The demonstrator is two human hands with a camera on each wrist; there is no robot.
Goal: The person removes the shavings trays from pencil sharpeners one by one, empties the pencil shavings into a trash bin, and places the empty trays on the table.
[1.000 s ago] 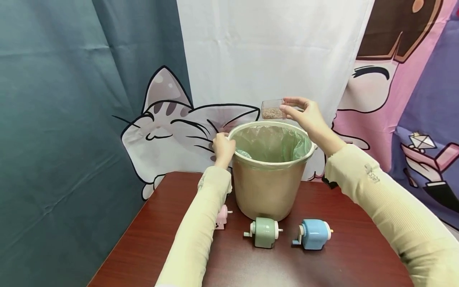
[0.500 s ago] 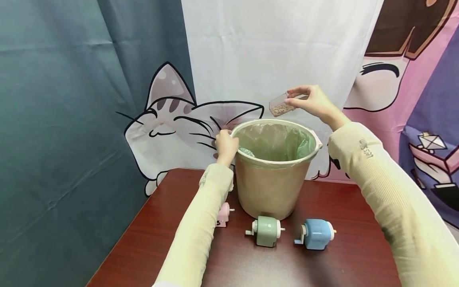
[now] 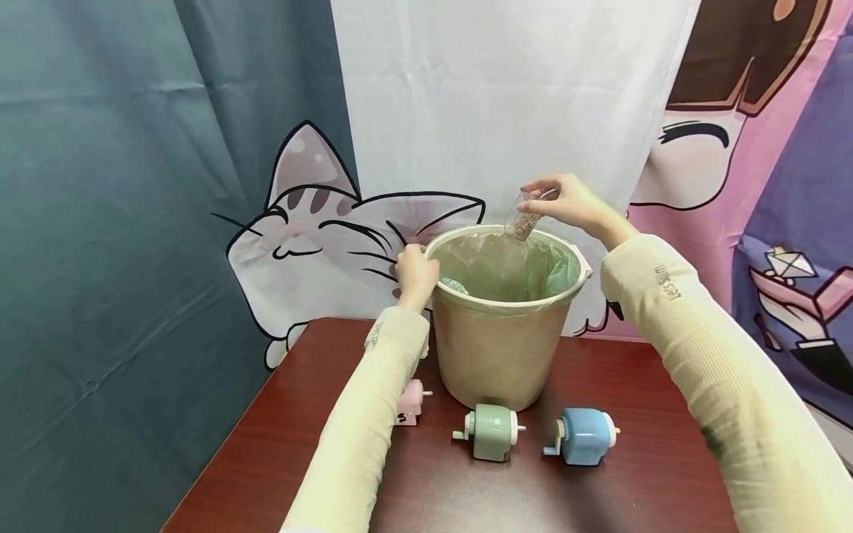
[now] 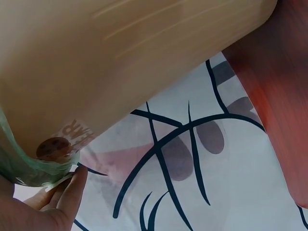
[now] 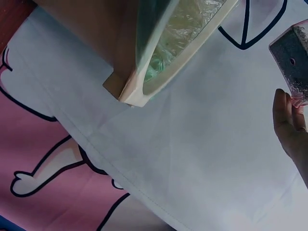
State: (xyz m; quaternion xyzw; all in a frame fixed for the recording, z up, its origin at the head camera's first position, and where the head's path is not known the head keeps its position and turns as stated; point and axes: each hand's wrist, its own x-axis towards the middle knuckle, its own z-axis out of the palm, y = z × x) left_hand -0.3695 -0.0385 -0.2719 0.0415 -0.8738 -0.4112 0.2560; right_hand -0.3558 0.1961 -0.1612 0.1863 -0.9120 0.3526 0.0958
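Two hands work at a lined bin; left hand grips its rim; right hand pinches a tipped clear tray of shavings; tilted off-centre, shavings could spill behind the bin.

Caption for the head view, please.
Right hand tips a clear tray of shavings over a lined bin; left hand grips its rim.

Pink sharpener mostly hidden behind left sleeve, well below the fingers. Left hand fingertips out of sight over bin rim; left wrist view cuts hand at bottom edge. Clear tray cropped at right edge above right hand fingertips. Tray contents too small to identify. Bin bottom hidden.
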